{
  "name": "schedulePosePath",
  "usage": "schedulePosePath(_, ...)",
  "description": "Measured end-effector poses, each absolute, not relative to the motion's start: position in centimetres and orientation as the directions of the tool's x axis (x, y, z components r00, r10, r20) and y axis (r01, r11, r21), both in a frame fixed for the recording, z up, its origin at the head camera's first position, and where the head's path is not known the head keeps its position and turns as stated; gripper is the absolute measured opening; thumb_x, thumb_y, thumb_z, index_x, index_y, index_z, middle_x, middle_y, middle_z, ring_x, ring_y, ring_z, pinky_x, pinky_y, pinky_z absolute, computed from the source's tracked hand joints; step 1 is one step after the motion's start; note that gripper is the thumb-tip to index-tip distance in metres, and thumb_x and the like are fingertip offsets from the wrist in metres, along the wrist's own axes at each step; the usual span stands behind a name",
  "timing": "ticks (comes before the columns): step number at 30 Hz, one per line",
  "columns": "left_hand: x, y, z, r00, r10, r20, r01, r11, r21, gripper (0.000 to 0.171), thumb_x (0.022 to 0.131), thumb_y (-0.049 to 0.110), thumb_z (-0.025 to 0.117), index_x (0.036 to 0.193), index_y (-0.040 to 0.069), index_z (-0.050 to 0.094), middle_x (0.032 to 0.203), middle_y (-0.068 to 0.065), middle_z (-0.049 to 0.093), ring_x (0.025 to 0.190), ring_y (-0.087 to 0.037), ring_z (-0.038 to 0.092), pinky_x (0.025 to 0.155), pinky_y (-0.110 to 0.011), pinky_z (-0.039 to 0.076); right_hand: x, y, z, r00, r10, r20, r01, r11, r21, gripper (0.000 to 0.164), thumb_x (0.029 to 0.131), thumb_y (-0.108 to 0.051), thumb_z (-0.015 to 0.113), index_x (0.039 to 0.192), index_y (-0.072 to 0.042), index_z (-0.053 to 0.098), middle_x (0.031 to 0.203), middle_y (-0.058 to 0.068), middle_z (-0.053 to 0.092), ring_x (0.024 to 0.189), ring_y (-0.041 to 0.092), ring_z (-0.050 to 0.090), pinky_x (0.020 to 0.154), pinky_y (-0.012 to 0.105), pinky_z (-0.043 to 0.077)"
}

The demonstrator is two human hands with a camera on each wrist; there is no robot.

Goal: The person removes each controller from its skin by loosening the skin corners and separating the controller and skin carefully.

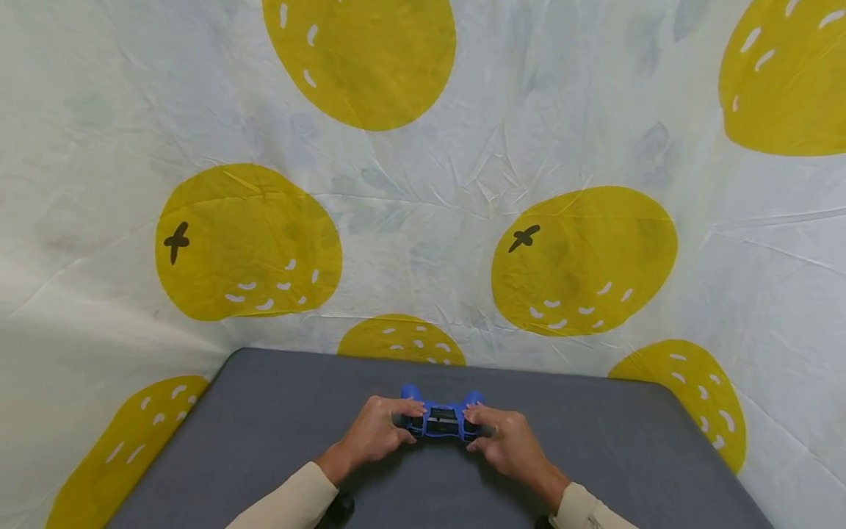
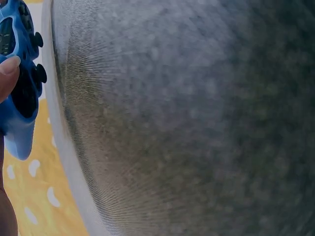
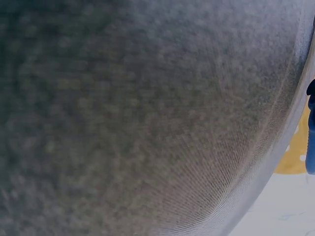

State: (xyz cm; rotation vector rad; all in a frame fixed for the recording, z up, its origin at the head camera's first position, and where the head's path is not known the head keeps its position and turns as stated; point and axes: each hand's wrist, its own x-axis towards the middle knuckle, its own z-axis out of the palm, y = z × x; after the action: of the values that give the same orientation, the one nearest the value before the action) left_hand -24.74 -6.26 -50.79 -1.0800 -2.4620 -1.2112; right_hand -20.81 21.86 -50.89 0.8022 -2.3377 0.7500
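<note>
A blue game controller (image 1: 443, 426) with black parts is held between both hands just above the grey surface. Its two rounded handles point away from me. My left hand (image 1: 380, 427) grips one side of it, and my right hand (image 1: 510, 439) grips the other. At the left edge of the left wrist view, the controller (image 2: 18, 140) appears with two black thumbsticks facing the grey surface, a fingertip (image 2: 9, 73) resting on it. Only a sliver of the controller (image 3: 311, 147) enters the right wrist view, where the right hand is out of sight.
The grey cloth-covered table (image 1: 284, 397) has rounded far corners. Behind and beside it hangs a pale, wrinkled sheet (image 1: 416, 242) printed with large yellow fruit shapes. A dark band (image 1: 340, 508) sits at the left wrist, by the cream sleeve (image 1: 291, 503).
</note>
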Motion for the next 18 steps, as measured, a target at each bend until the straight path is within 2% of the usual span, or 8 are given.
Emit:
schedulePosePath(14,-25.4,-6.27,-51.38,-0.738,0.518,0.433,0.657,0.407,0.634,0.041,0.07,-0.001,0.092,0.108,0.012,0.083,0.116,-0.001,0.08,0.112,-0.023,0.076,0.097,-0.043,0.061,-21.34,21.85,-51.11,-0.715,-0.382,0.585,-0.645,0.684,-0.342,0.038,0.058,-0.006,0.098,0.093,-0.008,0.081,0.104,0.006,0.082,0.097,0.024,0.08,0.084,0.034,0.064)
schedulePosePath(18,-25.51,-6.31,-51.39,-0.759,0.512,0.402,0.628,0.41,0.662,0.042,0.071,-0.001,0.091,0.11,0.014,0.082,0.117,0.0,0.08,0.115,-0.025,0.075,0.099,-0.044,0.06,-21.42,21.75,-50.97,-0.754,-0.371,0.542,-0.621,0.67,-0.406,0.039,0.061,-0.003,0.097,0.096,-0.007,0.082,0.104,0.008,0.082,0.098,0.025,0.08,0.083,0.039,0.065)
